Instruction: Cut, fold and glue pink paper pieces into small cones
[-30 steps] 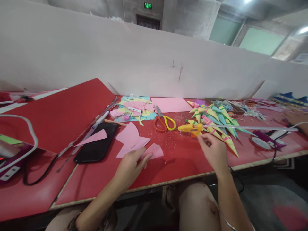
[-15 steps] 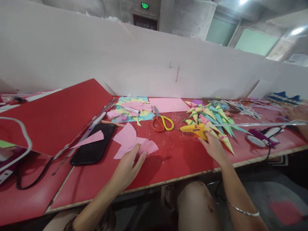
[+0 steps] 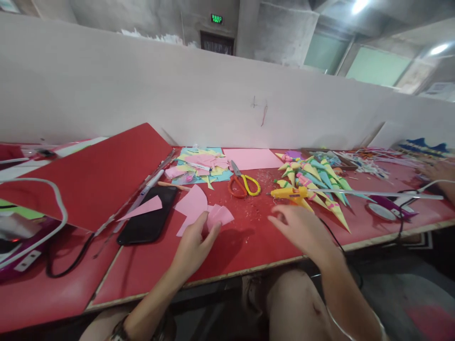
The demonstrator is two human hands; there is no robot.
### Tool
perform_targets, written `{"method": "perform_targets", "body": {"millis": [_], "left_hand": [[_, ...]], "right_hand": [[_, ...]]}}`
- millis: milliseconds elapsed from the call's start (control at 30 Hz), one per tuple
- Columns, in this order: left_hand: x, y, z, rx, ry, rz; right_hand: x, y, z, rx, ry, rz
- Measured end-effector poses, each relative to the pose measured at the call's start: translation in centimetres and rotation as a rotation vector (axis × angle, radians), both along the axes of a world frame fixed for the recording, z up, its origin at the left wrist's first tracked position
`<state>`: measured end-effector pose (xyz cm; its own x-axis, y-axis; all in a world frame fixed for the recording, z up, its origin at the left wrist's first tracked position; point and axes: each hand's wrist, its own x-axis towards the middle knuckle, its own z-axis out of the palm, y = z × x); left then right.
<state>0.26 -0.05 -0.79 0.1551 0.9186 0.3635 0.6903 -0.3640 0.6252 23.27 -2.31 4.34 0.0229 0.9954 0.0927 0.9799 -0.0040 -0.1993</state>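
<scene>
Between the thumb and fingers of my left hand [image 3: 195, 244] is a pink piece of paper [image 3: 219, 216], curved and slightly bent. More pink paper cutouts [image 3: 192, 201] lie flat on the red table just behind that hand. My right hand [image 3: 302, 229] is off the glue gun, its thumb and fingers apart with nothing between them. The yellow glue gun [image 3: 289, 192] rests on the table just beyond it, a long clear glue stick [image 3: 369, 193] sticking out of its back. Small paper cones [image 3: 336, 213] in yellow, green and blue are heaped behind the gun.
Scissors [image 3: 244, 184] with red and yellow handles lie mid-table. Paper scraps [image 3: 202, 163] and a pink sheet [image 3: 254, 158] are at the back. A black phone [image 3: 147, 220] lies left, under a pink paper wedge [image 3: 144, 207]. Another person's hand [image 3: 439, 170] shows at far right.
My right hand has let go of the glue gun and come back toward me and left. My left hand still holds the pink paper. The view has shifted slightly.
</scene>
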Motion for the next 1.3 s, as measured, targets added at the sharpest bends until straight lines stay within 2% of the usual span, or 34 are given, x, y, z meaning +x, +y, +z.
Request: {"method": "perform_targets", "body": {"millis": [67, 133, 267, 367, 733, 867, 1000, 1133, 1200, 1233, 1300], "left_hand": [[0.0, 0.1, -0.1, 0.007, -0.018, 0.009], [-0.1, 0.1, -0.1, 0.009, -0.04, 0.02], [-0.2, 0.2, 0.1, -0.014, -0.09, 0.021], [-0.2, 0.2, 0.2, -0.031, -0.117, 0.013], [-0.3, 0.4, 0.2, -0.037, -0.159, 0.03], [-0.4, 0.9, 0.1, -0.028, -0.178, 0.049], [-0.5, 1.2, 0.5, -0.018, -0.196, 0.069], [-0.9, 1.8, 2.2, -0.057, -0.184, -0.001], [-1.4, 2.1, 3.5, -0.132, -0.16, -0.098], [-1.6, 2.3, 4.2, -0.217, -0.141, -0.178], [-2.0, 2.6, 5.7, -0.252, -0.187, -0.256]], "right_hand": [[-3.0, 3.1, 1.0, 0.006, 0.003, 0.051], [-5.2, 7.0, 0.9, 0.005, -0.003, -0.018], [-7.4, 13.6, -1.1, -0.078, 0.007, -0.12], [-7.7, 15.5, -2.3, -0.116, 0.019, -0.181], [-7.7, 15.1, -1.9, -0.117, 0.111, -0.205], [-6.8, 14.7, -1.5, -0.116, 0.213, -0.195], [-6.2, 13.9, -1.1, -0.038, 0.378, -0.21], [-6.1, 12.4, 0.4, 0.057, 0.59, -0.18], [-6.4, 11.1, 1.3, 0.084, 0.711, -0.123], [-6.6, 10.3, 1.7, 0.094, 0.772, -0.087], [-7.0, 8.4, 2.0, 0.108, 0.876, -0.015]]}}
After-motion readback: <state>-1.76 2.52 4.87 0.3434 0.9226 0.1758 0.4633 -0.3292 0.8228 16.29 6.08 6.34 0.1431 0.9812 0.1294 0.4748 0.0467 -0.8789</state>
